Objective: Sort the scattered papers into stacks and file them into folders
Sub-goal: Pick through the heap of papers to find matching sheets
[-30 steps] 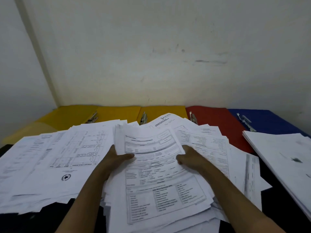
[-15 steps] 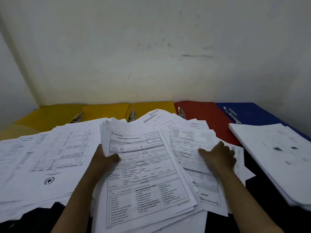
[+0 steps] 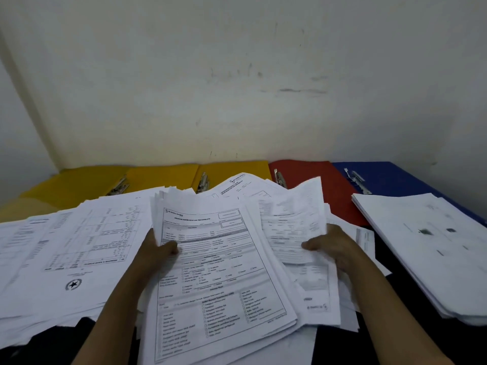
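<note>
White printed paper forms [image 3: 224, 272] lie heaped mid-bench in front of me; my left hand [image 3: 158, 255] pinches the top stack's left edge, thumb on the sheet, and my right hand [image 3: 329, 246] pinches a loose lifted sheet [image 3: 292, 219]. Behind, yellow [image 3: 163, 176], red [image 3: 311, 172] and blue card folders [image 3: 390, 175] lie open against the wall, and a neater white paper stack [image 3: 432, 246] sits to the right.

matt printed paper sheets [image 3: 221, 272], matt card folders [image 3: 313, 180], shiny metal clips [image 3: 279, 177]

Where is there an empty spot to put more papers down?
Bare spots: the red folder top and blue folder top by the wall, and the dark table strip between the middle pile and the right stack. The middle and left are crowded with sheets.
</note>
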